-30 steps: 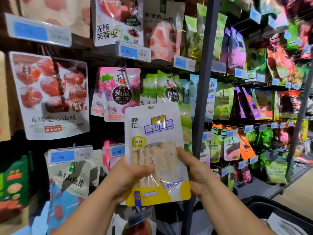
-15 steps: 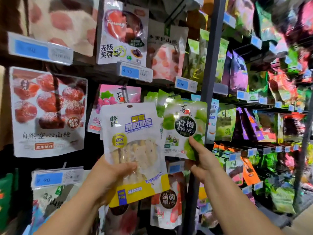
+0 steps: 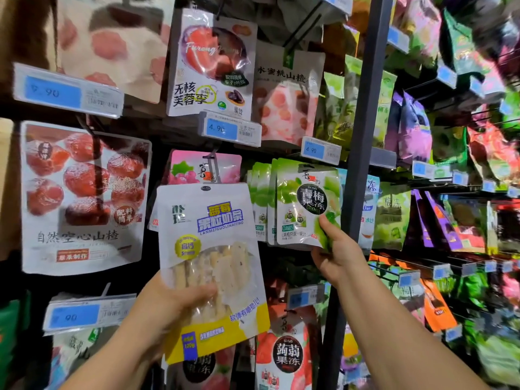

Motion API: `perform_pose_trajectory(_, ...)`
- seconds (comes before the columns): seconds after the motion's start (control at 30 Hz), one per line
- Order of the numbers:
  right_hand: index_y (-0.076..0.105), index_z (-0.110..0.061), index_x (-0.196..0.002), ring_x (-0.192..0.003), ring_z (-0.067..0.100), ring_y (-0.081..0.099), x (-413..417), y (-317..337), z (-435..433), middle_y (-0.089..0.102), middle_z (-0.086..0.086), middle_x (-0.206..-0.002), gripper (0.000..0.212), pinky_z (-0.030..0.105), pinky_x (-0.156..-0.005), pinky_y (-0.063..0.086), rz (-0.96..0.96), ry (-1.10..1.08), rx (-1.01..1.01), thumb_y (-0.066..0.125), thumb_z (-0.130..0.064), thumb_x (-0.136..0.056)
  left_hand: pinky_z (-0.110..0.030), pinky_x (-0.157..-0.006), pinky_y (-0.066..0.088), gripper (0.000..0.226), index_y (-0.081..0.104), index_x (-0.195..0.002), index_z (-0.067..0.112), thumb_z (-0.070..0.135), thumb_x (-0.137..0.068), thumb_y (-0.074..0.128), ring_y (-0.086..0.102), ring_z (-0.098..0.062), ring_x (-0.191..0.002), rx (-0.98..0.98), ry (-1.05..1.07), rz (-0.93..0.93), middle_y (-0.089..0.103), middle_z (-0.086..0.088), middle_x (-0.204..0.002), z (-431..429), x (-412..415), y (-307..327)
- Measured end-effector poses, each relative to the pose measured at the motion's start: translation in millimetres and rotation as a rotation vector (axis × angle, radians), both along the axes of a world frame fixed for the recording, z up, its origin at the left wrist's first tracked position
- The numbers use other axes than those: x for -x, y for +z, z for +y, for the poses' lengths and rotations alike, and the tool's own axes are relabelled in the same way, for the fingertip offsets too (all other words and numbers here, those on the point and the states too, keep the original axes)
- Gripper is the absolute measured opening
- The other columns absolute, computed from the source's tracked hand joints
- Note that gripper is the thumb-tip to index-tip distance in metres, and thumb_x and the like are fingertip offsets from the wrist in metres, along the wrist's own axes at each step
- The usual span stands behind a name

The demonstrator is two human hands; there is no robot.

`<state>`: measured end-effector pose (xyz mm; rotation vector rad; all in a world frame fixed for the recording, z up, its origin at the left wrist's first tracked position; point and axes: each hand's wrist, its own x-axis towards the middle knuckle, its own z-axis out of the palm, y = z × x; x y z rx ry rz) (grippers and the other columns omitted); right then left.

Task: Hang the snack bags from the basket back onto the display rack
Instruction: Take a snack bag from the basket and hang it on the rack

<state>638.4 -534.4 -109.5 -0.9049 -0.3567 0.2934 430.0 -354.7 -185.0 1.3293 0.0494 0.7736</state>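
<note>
My left hand [image 3: 174,302] grips a white and yellow snack bag [image 3: 208,249] with blue lettering, held upright in front of the display rack [image 3: 361,164]. The bag covers most of a pink grape jelly bag [image 3: 197,168] hanging behind it. My right hand [image 3: 336,254] pinches the lower right corner of a green plum jelly bag [image 3: 308,201], which sits at the front of a row of like bags on a hook. The basket is out of view.
Red hawthorn bags [image 3: 81,198] hang at the left, plum and peach bags above. Blue price tags [image 3: 230,129] jut out on hook ends. A dark upright post divides the rack; more crowded hooks of bags fill the right side.
The view has tilted up and the basket has left the frame. My right hand let go of the white and yellow bag and took the green bag's corner. My left hand shifted that bag leftward.
</note>
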Motion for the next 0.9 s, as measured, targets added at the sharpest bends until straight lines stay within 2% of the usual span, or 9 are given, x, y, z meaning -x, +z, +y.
perform_pose_trajectory(0.1,0.069,-0.01,-0.103,-0.069,0.016,0.073,-2,2,0,0.077,0.004,-0.083,0.019,0.027,-0.054,0.06,0.028,-0.005,-0.011,0.073,-0.018,-0.087,-0.043,-0.078,0.058,0.062,0.066,-0.104,0.005,-0.009,-0.047,0.083,0.072,-0.04,-0.087,0.009,0.009,0.009,0.074,-0.023,-0.095,0,-1,2)
perform_pose_trajectory(0.17,0.069,-0.009,-0.106,-0.067,0.015,0.073,-3,2,1,0.076,0.005,-0.085,0.022,0.021,-0.045,0.053,0.047,-0.005,-0.012,0.073,-0.018,-0.087,-0.041,-0.073,0.06,0.061,0.067,-0.104,0.005,-0.008,-0.047,0.083,0.073,-0.039,-0.086,0.003,0.021,0.01,0.074,-0.022,-0.095,0,-2,2)
perform_pose_trajectory(0.27,0.067,-0.008,-0.112,-0.074,0.016,0.072,-3,4,2,0.074,0.01,-0.104,0.029,0.016,-0.038,0.046,0.059,-0.007,0.002,0.072,-0.02,-0.087,-0.042,-0.076,0.059,0.057,0.067,-0.104,0.006,0.003,-0.049,0.082,0.073,-0.039,-0.086,-0.007,0.052,0.019,0.075,-0.021,-0.094,1,-3,4)
perform_pose_trajectory(0.4,0.067,-0.008,-0.108,-0.05,0.011,0.067,-4,9,2,0.071,0.009,-0.099,0.026,0.015,-0.034,0.041,0.061,-0.041,0.051,0.073,-0.022,-0.088,-0.051,-0.087,0.055,0.061,0.067,-0.106,0.006,0.003,-0.048,0.085,0.072,-0.041,-0.09,0.009,0.037,0.026,0.074,-0.023,-0.098,1,-3,4)
perform_pose_trajectory(0.47,0.068,-0.01,-0.105,-0.06,0.013,0.067,-4,9,4,0.071,0.005,-0.092,0.024,0.017,-0.038,0.044,0.055,-0.08,0.103,0.075,-0.024,-0.086,-0.052,-0.086,0.056,0.058,0.066,-0.107,0.005,-0.003,-0.052,0.083,0.072,-0.041,-0.09,0.007,0.032,0.028,0.073,-0.023,-0.098,1,-2,5)
perform_pose_trajectory(0.6,0.067,-0.011,-0.097,-0.079,0.017,0.064,-7,1,9,0.069,0.003,-0.094,0.032,0.027,-0.058,0.048,0.013,-0.186,0.203,0.079,-0.036,-0.081,-0.037,-0.068,0.061,0.048,0.065,-0.107,0.003,-0.015,-0.063,0.078,0.073,-0.036,-0.083,0.011,0.038,0.021,0.074,-0.023,-0.096,0,3,6)
perform_pose_trajectory(0.73,0.054,-0.006,-0.119,-0.079,0.023,0.062,-5,-18,17,0.062,0.009,-0.108,0.073,0.033,-0.06,0.05,-0.024,-0.384,0.282,0.077,-0.059,-0.074,-0.048,-0.086,0.056,0.047,0.066,-0.105,0.006,-0.014,-0.064,0.079,0.072,-0.04,-0.093,0.026,0.085,0.035,0.074,-0.023,-0.099,5,10,6)
perform_pose_trajectory(0.8,0.041,-0.011,-0.117,-0.079,0.023,0.057,4,-28,21,0.054,0.01,-0.116,0.072,0.038,-0.065,0.052,0.002,-0.478,0.266,0.076,-0.059,-0.076,-0.049,-0.089,0.055,0.045,0.067,-0.105,0.005,-0.014,-0.066,0.079,0.071,-0.04,-0.093,0.024,0.111,0.046,0.073,-0.023,-0.1,8,15,7)
perform_pose_trajectory(0.9,0.039,-0.014,-0.123,-0.104,0.028,0.051,27,-40,24,0.043,0.009,-0.131,0.069,0.038,-0.085,0.042,-0.007,-0.597,0.324,0.075,-0.053,-0.079,-0.042,-0.081,0.057,0.043,0.068,-0.102,0.003,-0.011,-0.064,0.08,0.071,-0.032,-0.079,0.011,0.133,0.04,0.073,-0.023,-0.093,9,22,11)
